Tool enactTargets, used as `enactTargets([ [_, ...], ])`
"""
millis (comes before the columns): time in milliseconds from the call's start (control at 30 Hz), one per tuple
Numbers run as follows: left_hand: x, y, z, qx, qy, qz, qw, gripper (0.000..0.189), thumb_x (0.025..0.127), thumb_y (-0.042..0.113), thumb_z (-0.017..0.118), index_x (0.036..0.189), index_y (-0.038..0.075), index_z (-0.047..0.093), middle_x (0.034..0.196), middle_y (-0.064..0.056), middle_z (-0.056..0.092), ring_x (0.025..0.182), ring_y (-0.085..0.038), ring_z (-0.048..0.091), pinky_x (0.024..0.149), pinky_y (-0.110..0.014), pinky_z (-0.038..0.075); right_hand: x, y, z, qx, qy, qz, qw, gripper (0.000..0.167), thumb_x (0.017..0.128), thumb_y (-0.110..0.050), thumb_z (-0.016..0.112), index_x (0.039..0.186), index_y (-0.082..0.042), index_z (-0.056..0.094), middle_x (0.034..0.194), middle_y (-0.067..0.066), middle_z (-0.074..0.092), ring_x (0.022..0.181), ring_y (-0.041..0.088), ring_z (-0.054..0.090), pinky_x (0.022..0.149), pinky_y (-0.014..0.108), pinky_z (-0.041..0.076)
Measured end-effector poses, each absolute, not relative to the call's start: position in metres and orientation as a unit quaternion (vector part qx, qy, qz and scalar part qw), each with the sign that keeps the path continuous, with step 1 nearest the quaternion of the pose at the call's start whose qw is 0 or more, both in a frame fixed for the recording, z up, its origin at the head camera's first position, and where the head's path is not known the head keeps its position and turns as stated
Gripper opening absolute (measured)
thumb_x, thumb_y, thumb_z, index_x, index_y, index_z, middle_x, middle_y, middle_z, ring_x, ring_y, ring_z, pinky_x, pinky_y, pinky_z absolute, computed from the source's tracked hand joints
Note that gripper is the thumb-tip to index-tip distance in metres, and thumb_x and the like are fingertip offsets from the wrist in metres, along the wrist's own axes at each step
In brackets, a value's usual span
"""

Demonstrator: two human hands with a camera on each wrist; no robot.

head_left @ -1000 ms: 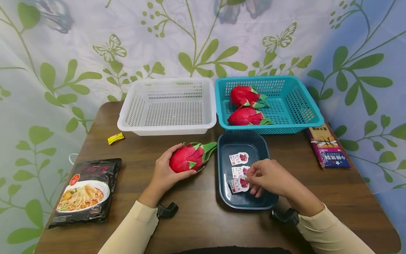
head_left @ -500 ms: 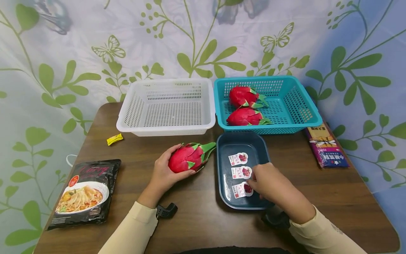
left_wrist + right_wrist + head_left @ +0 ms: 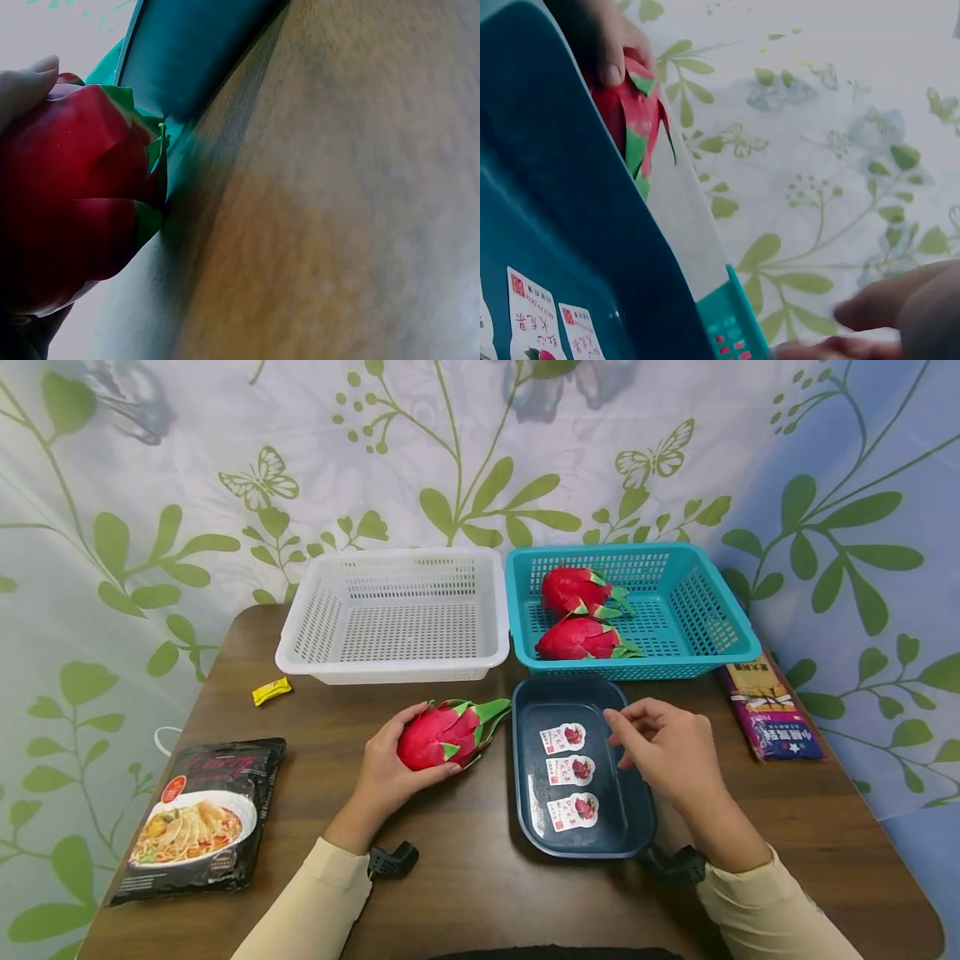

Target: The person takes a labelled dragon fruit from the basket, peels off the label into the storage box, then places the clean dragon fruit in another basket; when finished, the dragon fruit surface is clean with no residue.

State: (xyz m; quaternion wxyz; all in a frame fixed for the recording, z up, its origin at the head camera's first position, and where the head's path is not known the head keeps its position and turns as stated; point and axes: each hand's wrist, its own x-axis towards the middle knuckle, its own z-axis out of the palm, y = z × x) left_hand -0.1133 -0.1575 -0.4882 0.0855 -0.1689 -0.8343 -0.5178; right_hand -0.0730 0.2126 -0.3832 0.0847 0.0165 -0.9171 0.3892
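My left hand (image 3: 388,770) grips a red dragon fruit (image 3: 442,735) with green scales on the table, its leafy tip close to the dark blue tray's left edge. In the left wrist view the thumb lies over the dragon fruit (image 3: 82,172). Inside the tray (image 3: 536,702) lie three white dragon fruit stickers, a top one (image 3: 561,738), a middle one (image 3: 570,770) and a bottom one (image 3: 572,812). My right hand (image 3: 671,752) hovers over the tray's right rim, fingers loosely bent; nothing shows between thumb and fingers in the right wrist view.
Behind stand a white basket (image 3: 487,670) and a teal basket (image 3: 720,657) bearing two dragon fruits (image 3: 576,637). At left lie a black noodle packet (image 3: 198,818) and a small yellow wrapper (image 3: 272,691). A purple package (image 3: 776,718) lies at right.
My right hand has moved from the bottom sticker up and right to the tray's right rim. The bottom sticker has shifted and lies uncovered. The left hand keeps its hold on the dragon fruit.
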Motion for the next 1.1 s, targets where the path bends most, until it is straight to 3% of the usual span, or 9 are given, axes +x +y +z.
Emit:
enactTargets([
  [100, -0.114, -0.158, -0.489, -0.168, -0.834, -0.518, 0.088, 0.091, 0.071, 0.027, 0.100, 0.149, 0.015, 0.054, 0.144, 0.002, 0.059, 0.125, -0.023, 0.057, 0.092, -0.046, 0.058, -0.081, 0.219, -0.390, -0.025, -0.880, 0.459, 0.122, 0.034, 0.104, -0.039, 0.069, 0.102, -0.005, 0.073, 0.080, 0.006, 0.074, 0.058, 0.022, 0.068, 0.050, 0.031, 0.056],
  [233, -0.113, -0.158, -0.489, -0.167, -0.835, -0.518, 0.082, 0.091, 0.072, 0.028, 0.100, 0.149, 0.016, 0.053, 0.145, 0.002, 0.058, 0.127, -0.023, 0.056, 0.092, -0.047, 0.058, -0.097, 0.230, -0.404, -0.098, -0.765, 0.626, 0.119, 0.042, 0.103, -0.040, 0.070, 0.110, 0.002, 0.067, 0.086, 0.015, 0.071, 0.062, 0.025, 0.067, 0.054, 0.030, 0.059],
  [467, -0.111, -0.158, -0.489, -0.178, -0.833, -0.520, 0.064, 0.095, 0.072, 0.025, 0.099, 0.151, 0.018, 0.048, 0.148, 0.003, 0.053, 0.130, -0.022, 0.052, 0.090, -0.047, 0.059, -0.122, 0.247, -0.430, -0.185, -0.487, 0.849, 0.091, 0.031, 0.100, -0.031, 0.076, 0.100, -0.003, 0.064, 0.082, 0.007, 0.061, 0.067, 0.017, 0.055, 0.056, 0.026, 0.051],
  [667, -0.113, -0.159, -0.490, -0.192, -0.826, -0.526, 0.064, 0.095, 0.071, 0.023, 0.099, 0.151, 0.019, 0.048, 0.148, 0.004, 0.053, 0.131, -0.022, 0.051, 0.093, -0.047, 0.058, -0.136, 0.255, -0.444, -0.162, -0.379, 0.910, 0.054, 0.019, 0.105, -0.021, 0.070, 0.107, -0.006, 0.060, 0.092, 0.009, 0.062, 0.082, 0.022, 0.061, 0.071, 0.031, 0.055],
  [800, -0.114, -0.160, -0.490, -0.207, -0.819, -0.531, 0.064, 0.094, 0.072, 0.021, 0.098, 0.151, 0.017, 0.048, 0.148, 0.001, 0.053, 0.131, -0.022, 0.051, 0.095, -0.048, 0.056, -0.141, 0.257, -0.449, -0.128, -0.364, 0.921, 0.057, 0.015, 0.106, -0.017, 0.067, 0.112, -0.005, 0.059, 0.096, 0.011, 0.067, 0.088, 0.023, 0.064, 0.078, 0.032, 0.056],
  [1000, -0.110, -0.158, -0.476, -0.217, -0.812, -0.540, 0.038, 0.100, 0.068, 0.007, 0.097, 0.152, 0.002, 0.044, 0.149, -0.015, 0.052, 0.132, -0.034, 0.051, 0.096, -0.054, 0.055, -0.145, 0.262, -0.451, -0.119, -0.283, 0.949, 0.071, 0.011, 0.105, -0.007, 0.066, 0.111, -0.001, 0.059, 0.100, 0.014, 0.066, 0.093, 0.025, 0.066, 0.089, 0.034, 0.057],
  [1100, -0.112, -0.161, -0.480, -0.216, -0.814, -0.539, 0.022, 0.104, 0.067, 0.010, 0.098, 0.155, 0.009, 0.042, 0.150, -0.011, 0.050, 0.134, -0.032, 0.049, 0.096, -0.053, 0.056, -0.148, 0.262, -0.453, -0.121, -0.256, 0.956, 0.078, 0.009, 0.104, -0.001, 0.065, 0.109, 0.001, 0.058, 0.101, 0.016, 0.066, 0.097, 0.026, 0.066, 0.093, 0.035, 0.057],
])
